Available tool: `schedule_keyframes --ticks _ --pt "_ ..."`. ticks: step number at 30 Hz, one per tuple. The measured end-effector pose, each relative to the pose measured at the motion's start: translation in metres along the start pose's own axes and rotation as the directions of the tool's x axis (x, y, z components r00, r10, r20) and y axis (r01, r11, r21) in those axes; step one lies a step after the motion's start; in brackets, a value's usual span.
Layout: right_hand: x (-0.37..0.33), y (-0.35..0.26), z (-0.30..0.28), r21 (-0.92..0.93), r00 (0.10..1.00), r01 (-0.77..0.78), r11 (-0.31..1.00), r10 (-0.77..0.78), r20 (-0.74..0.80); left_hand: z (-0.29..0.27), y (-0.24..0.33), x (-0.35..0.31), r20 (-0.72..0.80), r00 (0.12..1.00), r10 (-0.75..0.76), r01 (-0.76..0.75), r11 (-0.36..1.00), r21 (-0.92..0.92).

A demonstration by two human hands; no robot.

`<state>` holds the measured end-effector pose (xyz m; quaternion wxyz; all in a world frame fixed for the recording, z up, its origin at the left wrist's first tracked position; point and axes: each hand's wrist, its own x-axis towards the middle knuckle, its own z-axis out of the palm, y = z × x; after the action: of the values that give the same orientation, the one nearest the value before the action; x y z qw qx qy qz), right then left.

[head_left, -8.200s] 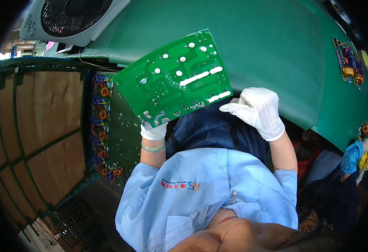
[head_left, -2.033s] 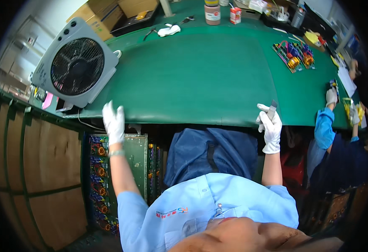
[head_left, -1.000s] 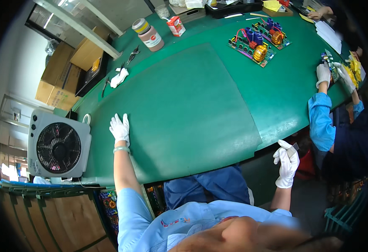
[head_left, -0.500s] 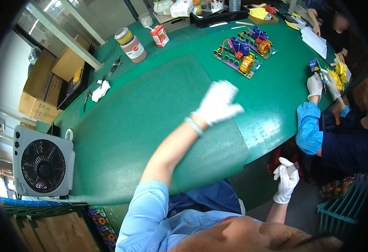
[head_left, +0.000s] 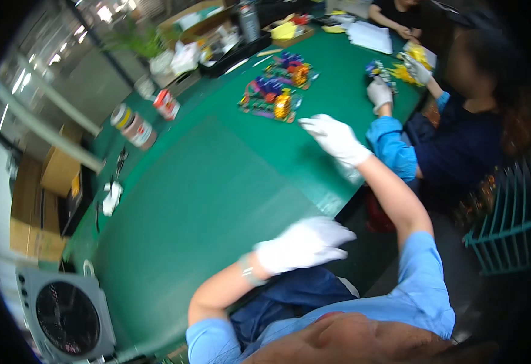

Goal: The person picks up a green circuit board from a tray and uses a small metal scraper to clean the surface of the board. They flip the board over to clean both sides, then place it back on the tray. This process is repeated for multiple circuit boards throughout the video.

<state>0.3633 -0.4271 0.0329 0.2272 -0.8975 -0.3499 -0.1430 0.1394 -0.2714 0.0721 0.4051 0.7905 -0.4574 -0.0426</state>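
Note:
My right hand (head_left: pixel 338 141), in a white glove, is stretched out over the green table to the right of two circuit boards. Its fingers point at the nearer circuit board (head_left: pixel 268 106) without touching it, and I see nothing in them. Beyond that board lies a second circuit board (head_left: pixel 291 71); both carry blue cylinders and copper-coloured coils. My left hand (head_left: pixel 305 244), also gloved and blurred by motion, hangs at the table's near edge above my lap. Its fingers are apart, with nothing visible in them.
A co-worker at the right handles a board (head_left: pixel 382 76) with gloved hands, near yellow scraps (head_left: pixel 420 57). A bottle (head_left: pixel 133 126), a red carton (head_left: pixel 166 104) and pliers (head_left: pixel 121 161) stand or lie along the far left. A fan (head_left: pixel 68 315) is at lower left.
My right hand has swung up from beside the table to over it; the grey piece it held no longer shows. My left hand has drawn back toward me. The view has turned right.

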Motion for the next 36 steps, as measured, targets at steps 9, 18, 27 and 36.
schedule_keyframes --ticks 9,18,27,36 --pt "0.123 0.008 0.041 -0.125 0.967 0.194 0.973 -0.168 0.194 -0.11 -0.003 -0.269 -0.748 -0.03 -0.662 0.571 0.603 -0.557" --pt "0.126 -0.041 0.033 -0.328 0.953 -0.024 0.944 0.12 0.277 -0.081 -0.041 -0.335 -0.785 -0.029 -0.619 0.484 0.678 -0.553" --pt "0.071 -0.171 -0.019 -0.223 0.948 0.161 0.961 -0.088 0.306 -0.079 -0.05 -0.35 -0.743 0.006 -0.67 0.473 0.656 -0.588" --pt "0.028 -0.337 0.061 0.144 0.857 0.358 0.923 -0.386 0.342 -0.083 -0.035 -0.345 -0.792 -0.055 -0.609 0.41 0.709 -0.574"
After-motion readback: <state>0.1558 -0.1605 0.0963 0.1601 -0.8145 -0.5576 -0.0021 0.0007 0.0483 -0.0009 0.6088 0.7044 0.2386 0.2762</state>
